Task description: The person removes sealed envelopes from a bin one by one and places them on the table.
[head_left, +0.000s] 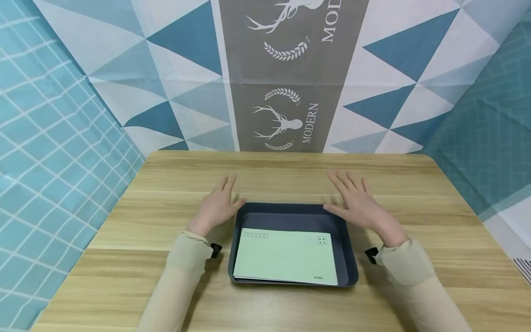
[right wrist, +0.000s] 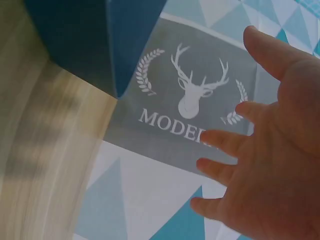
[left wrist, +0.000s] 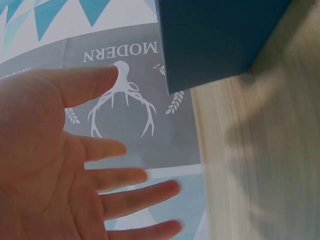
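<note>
A dark blue-grey tray [head_left: 286, 210] sits on the wooden table, with a pale green envelope [head_left: 286, 258] lying flat in its near part. Under the envelope's lower left edge another sheet or envelope peeks out. My left hand [head_left: 217, 205] is beside the tray's far left corner, fingers extended and thumb toward the rim. By the far right corner is my right hand [head_left: 358, 203], fingers straight and spread, thumb overlapping the rim in the head view. Both wrist views show a palm with nothing in it, near the tray's outer wall [left wrist: 215, 45].
The wooden table [head_left: 166, 272] reaches back to a hanging cloth [head_left: 286, 87] with deer heads, leaf sprays and blue triangles. Light blue cloth with white lines [head_left: 54, 152] hangs at the left. Black wrist pieces [head_left: 215, 250] show at both cuffs.
</note>
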`<state>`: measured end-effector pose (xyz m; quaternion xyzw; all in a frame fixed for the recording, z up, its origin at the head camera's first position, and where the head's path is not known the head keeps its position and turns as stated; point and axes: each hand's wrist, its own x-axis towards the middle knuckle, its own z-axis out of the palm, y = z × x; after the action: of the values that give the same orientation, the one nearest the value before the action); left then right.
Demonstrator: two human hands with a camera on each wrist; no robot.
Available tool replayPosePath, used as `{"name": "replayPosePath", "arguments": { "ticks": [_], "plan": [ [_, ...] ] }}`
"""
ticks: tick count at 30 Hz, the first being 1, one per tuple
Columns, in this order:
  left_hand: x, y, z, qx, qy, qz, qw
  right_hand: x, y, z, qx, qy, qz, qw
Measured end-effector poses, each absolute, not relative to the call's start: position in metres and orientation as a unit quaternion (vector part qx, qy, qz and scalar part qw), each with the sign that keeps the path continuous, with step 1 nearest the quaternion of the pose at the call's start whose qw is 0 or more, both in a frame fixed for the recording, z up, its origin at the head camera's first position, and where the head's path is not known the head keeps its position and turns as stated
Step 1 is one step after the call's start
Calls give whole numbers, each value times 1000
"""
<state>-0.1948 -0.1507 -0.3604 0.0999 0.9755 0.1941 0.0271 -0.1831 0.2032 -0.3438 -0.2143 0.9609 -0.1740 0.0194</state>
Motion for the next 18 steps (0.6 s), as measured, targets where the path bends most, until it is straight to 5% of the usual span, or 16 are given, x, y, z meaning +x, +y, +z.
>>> {"name": "replayPosePath", "arguments": {
  "ticks": [18],
  "plan": [
    [-163,-161,-377,108,940,262,188,-157,189,-370,-295,950,-67,74]
  ]
}}
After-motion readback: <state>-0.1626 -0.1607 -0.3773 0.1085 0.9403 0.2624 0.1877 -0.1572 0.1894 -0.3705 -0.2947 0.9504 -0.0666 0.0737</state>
